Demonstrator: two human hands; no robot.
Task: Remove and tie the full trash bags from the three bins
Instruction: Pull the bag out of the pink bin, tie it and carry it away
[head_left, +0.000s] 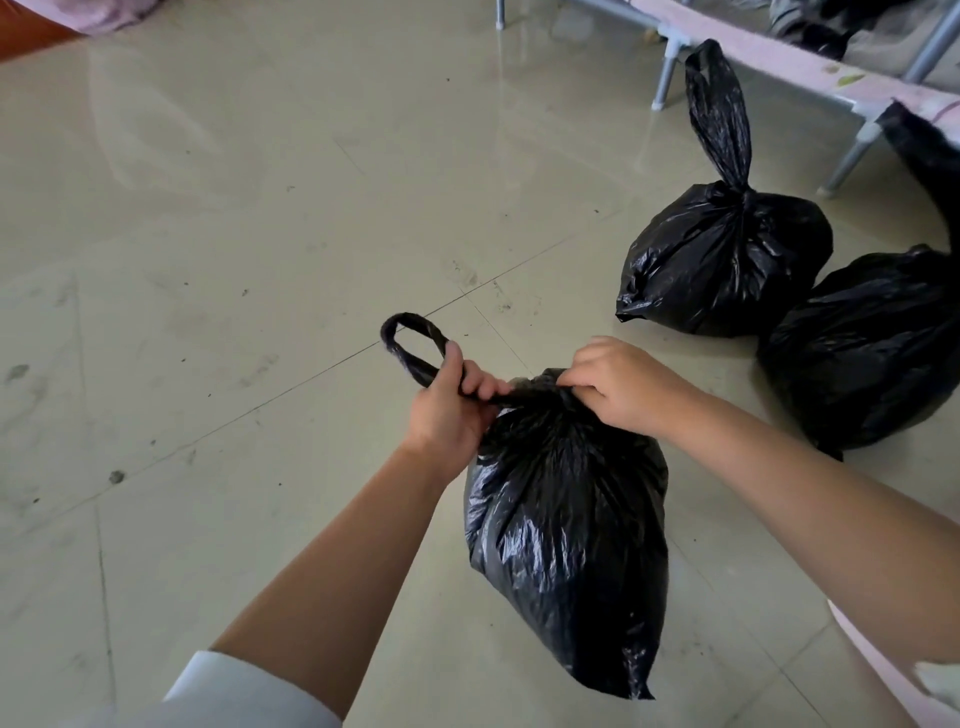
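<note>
A full black trash bag (566, 525) hangs low over the tiled floor in front of me, its neck gathered. My left hand (449, 410) is shut on the bag's twisted handle loop, which sticks out to the left. My right hand (621, 384) pinches the gathered neck from the right. A second black bag (722, 260) sits on the floor at the right, its neck knotted and its handles standing up. A third black bag (862, 348) lies beside it at the right edge, partly cut off by the frame. No bins are in view.
A pink-topped bench or bed frame on grey metal legs (667, 73) runs along the top right, just behind the two bags. Glossy beige floor tiles (260, 234) stretch to the left. Some pink fabric (98, 13) shows at the top left corner.
</note>
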